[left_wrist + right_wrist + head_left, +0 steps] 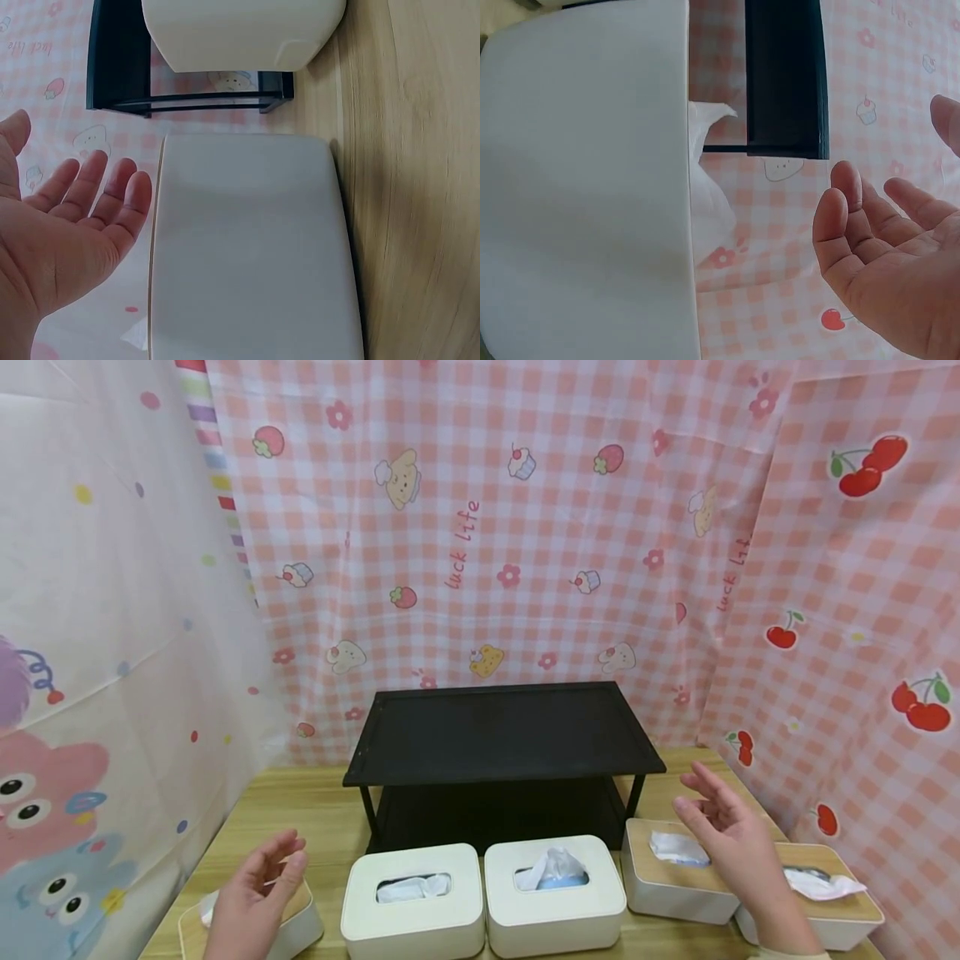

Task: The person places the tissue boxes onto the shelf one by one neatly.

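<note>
1. Tissue boxes, five in all, stand in a rough row on the surface (322,814) in front of the black stand (495,735): the wood-lidded left box (298,933) near the left edge, the left cream box (412,920) and right cream box (557,914) midway between the side edges, and the inner right box (667,877) and outer right box (832,907), both wood-lidded, toward the right edge.
2. Your left grip (255,892) hovers above the left box, fingers loosely bent, thumb apart, holding nothing.
3. Your right grip (729,839) hangs above the inner right box, equally relaxed and holding nothing.
4. Expect each box to be light for its bulk, with stiff walls; the smooth pale sides may slide under your fingertips.
5. Take hold low on two opposite walls, since the lids might lift away alone.
6. Avoid pinching the tissue (557,867) in the slots: it is soft and probably tears.
7. With the cream boxes, barely apart, you do best pressing their outer sides.
</note>
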### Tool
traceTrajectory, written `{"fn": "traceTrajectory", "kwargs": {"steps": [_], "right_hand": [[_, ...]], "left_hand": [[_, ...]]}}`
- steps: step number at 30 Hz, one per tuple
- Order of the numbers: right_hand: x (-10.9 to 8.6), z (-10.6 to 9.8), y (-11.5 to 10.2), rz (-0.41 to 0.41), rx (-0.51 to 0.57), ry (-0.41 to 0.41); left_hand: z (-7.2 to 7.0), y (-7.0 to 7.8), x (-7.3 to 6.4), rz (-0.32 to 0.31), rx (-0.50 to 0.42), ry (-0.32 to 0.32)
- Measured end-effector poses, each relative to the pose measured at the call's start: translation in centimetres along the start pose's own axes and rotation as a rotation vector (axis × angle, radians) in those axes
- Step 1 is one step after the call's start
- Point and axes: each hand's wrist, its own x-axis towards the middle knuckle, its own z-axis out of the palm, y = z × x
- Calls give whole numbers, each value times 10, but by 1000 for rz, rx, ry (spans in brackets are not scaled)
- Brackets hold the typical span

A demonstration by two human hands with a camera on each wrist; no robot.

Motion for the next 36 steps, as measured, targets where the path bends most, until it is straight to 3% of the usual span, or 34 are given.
{"fn": "traceTrajectory", "kwargs": {"steps": [5, 13, 21, 29, 36], "right_hand": [[-1, 6, -2, 10, 3, -13], [-5, 16, -6, -14, 7, -43], [-8, 25, -10, 12, 4, -87], [-12, 37, -13, 1, -8, -83], [-15, 46, -15, 1, 60, -134]], "left_hand": [[3, 2, -2, -31, 9, -22], [8, -1, -4, -14, 23, -30], [10, 2, -6, -39, 33, -66], [12, 5, -9, -61, 33, -96], [17, 9, -12, -52, 29, -111]]}}
